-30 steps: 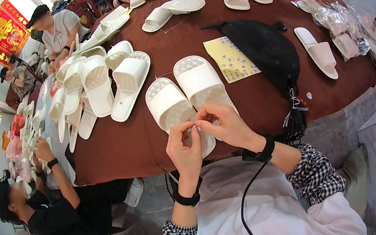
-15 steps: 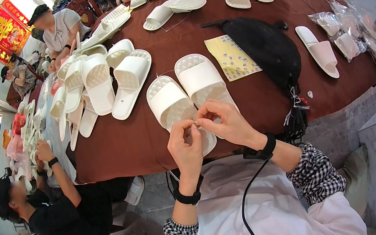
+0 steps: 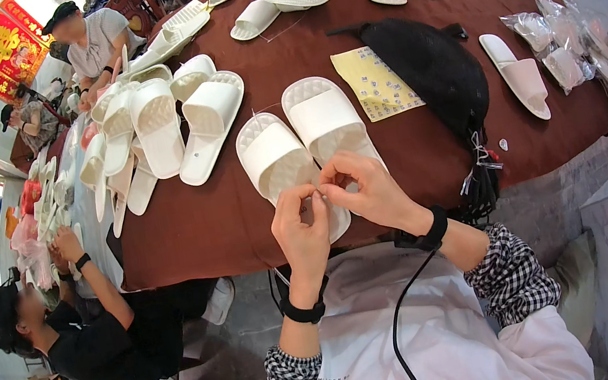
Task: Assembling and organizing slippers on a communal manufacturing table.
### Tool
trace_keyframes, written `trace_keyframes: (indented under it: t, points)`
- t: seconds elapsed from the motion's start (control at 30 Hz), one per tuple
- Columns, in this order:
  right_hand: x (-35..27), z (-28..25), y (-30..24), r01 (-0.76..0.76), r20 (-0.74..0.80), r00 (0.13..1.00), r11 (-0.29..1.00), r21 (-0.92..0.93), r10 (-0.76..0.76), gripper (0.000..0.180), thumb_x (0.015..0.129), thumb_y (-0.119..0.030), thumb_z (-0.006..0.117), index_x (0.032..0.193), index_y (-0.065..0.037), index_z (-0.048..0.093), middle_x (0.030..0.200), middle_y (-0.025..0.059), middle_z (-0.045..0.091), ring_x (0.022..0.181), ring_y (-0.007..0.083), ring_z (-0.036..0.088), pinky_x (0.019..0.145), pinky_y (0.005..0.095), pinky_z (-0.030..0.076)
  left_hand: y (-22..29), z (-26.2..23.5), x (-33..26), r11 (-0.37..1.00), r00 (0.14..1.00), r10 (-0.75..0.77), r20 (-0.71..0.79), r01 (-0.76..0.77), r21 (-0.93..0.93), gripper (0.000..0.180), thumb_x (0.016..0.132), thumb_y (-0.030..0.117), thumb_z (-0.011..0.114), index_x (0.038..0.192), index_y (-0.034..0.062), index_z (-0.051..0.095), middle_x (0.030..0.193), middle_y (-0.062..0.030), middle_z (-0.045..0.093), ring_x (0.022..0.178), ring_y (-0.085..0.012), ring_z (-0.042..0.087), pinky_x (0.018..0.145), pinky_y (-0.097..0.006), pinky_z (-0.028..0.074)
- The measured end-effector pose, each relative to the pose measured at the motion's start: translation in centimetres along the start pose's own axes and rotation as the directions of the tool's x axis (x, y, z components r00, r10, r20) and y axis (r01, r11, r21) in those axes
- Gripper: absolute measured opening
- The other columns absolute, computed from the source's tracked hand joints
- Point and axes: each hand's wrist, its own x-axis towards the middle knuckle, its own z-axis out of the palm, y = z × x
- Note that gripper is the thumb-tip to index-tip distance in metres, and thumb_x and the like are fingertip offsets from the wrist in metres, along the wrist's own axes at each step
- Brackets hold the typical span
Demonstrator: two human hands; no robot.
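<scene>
Brown cloth covers the table [image 3: 192,235], which spans the middle of the frame. Two white slide slippers, the left slipper [image 3: 266,152] and the right slipper [image 3: 324,117], lie side by side at frame center, toes toward the top. Left hand [image 3: 300,226] and right hand [image 3: 367,186] meet above the heel ends. On each, thumb and forefinger are drawn close together; whether the tips close on a small item cannot be told. A yellow label sheet [image 3: 375,83] lies right of center, partly beneath a black fabric item [image 3: 428,67]. Step in hand, as judged: two-handed fingertip work. Next move appears to call for fine, steady fingertip control.
</scene>
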Motion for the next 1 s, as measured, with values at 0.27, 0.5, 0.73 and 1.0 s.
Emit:
trace_keyframes:
  t: [0.27,0.5,0.73,1.0]
  points:
    - [0.06,-0.47,0.26,-0.092,0.037,0.996,0.984,0.152,0.087,0.012,0.093,-0.009,0.067,0.097,0.002,0.065,0.089,0.005,0.064,0.08,0.0119,0.06,0.074,0.0267,0.049,0.11,-0.38,0.21,0.895,0.964,-0.252,0.079,0.264,-0.359,0.005,0.095,0.003,0.066,0.098,-0.0002,0.064,0.093,-0.004,0.068,0.087,-0.0104,0.064,0.079,-0.026,0.051]
    - [0.03,-0.36,0.17,-0.104,0.033,0.994,0.979,0.177,0.1,0.011,0.094,-0.01,0.067,0.097,0.001,0.066,0.092,0.0034,0.066,0.082,0.0107,0.06,0.074,0.0268,0.049,0.47,-0.44,-0.01,0.893,0.966,-0.245,0.08,0.257,-0.37,0.007,0.096,0.004,0.066,0.101,-0.0009,0.064,0.099,-0.005,0.068,0.094,-0.0099,0.063,0.088,-0.026,0.051]
    - [0.0,-0.08,-0.1,-0.05,0.009,0.999,0.994,0.095,0.049,0.011,0.091,-0.008,0.068,0.094,0.002,0.066,0.088,0.0064,0.064,0.079,0.014,0.062,0.072,0.0287,0.05,-0.31,0.07,-0.16,0.952,0.988,-0.154,0.017,0.153,-0.264,0.009,0.091,0.002,0.069,0.099,-0.0018,0.065,0.096,-0.0058,0.068,0.091,-0.0133,0.065,0.089,-0.029,0.052]
    - [-0.08,-0.15,-0.2,-0.003,-0.005,1.0,1.0,0.014,0.003,0.01,0.09,-0.006,0.069,0.093,0.002,0.065,0.087,0.0087,0.063,0.077,0.0164,0.062,0.07,0.0297,0.052,-0.28,0.2,-0.23,0.985,0.995,-0.097,-0.003,0.096,-0.141,0.006,0.09,0.002,0.07,0.095,-0.0004,0.067,0.092,-0.0068,0.068,0.083,-0.0151,0.064,0.079,-0.028,0.051]
